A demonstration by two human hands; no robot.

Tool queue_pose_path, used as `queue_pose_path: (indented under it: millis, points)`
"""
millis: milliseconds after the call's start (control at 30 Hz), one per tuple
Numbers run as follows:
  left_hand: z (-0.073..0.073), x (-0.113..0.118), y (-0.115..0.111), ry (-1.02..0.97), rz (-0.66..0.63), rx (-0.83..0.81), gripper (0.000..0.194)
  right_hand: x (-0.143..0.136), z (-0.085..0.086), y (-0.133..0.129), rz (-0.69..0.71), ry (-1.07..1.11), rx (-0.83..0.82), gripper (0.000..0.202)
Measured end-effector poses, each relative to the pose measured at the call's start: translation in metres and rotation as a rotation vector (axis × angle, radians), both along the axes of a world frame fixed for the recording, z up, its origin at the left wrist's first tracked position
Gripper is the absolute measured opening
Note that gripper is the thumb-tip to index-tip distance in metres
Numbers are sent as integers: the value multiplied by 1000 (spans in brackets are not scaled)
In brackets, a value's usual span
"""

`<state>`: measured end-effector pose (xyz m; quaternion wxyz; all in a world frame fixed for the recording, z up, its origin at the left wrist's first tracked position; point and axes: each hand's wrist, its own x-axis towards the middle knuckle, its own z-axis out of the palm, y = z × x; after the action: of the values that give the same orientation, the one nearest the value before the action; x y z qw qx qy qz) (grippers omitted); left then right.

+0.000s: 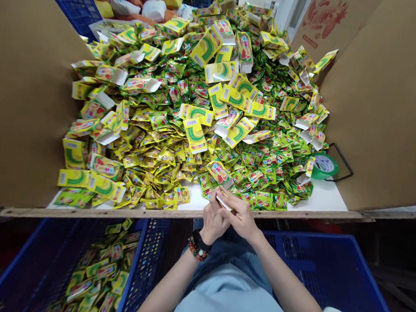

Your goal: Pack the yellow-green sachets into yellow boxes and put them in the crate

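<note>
A small candy box (pixel 225 203) is held between my hands just over the table's front edge, its white end turned toward me. My left hand (pixel 213 223) is closed around its lower left side. From the right, the fingers of my right hand (pixel 241 217) pinch the same box. Its contents cannot be made out. Just beyond my fingertips, a yellow and green candy box (pixel 219 172) rests on green sachets (pixel 260 179). To the left lie yellow sachets (pixel 157 164). Several more boxes (pixel 195 135) are strewn over the pile, some with white flaps open.
Cardboard walls (pixel 388 107) flank the table on both sides. A green tape roll (pixel 324 166) lies at the right by a black wire handle (pixel 344 162). Below left, a blue crate (pixel 140 266) holds many boxes; another blue crate (pixel 357 278) stands below right. Filled sacks (pixel 154 8) lie behind.
</note>
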<state>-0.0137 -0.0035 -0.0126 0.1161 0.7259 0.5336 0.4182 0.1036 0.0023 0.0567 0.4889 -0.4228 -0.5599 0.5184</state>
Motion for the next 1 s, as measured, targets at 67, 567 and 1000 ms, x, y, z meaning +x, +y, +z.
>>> queue_pose_path:
  millis: [67,567,1000]
  points:
    - [4,1,0,11,-19,-39,60,0,-1,-1,-76,-65,48,32]
    - [-3,5,-4,-73,31,0,52,-2,-20,-7,53,-311,426,40]
    - [68,-192,-59,317,1048,49,33,42,-19,71,-174,-1290,334,40]
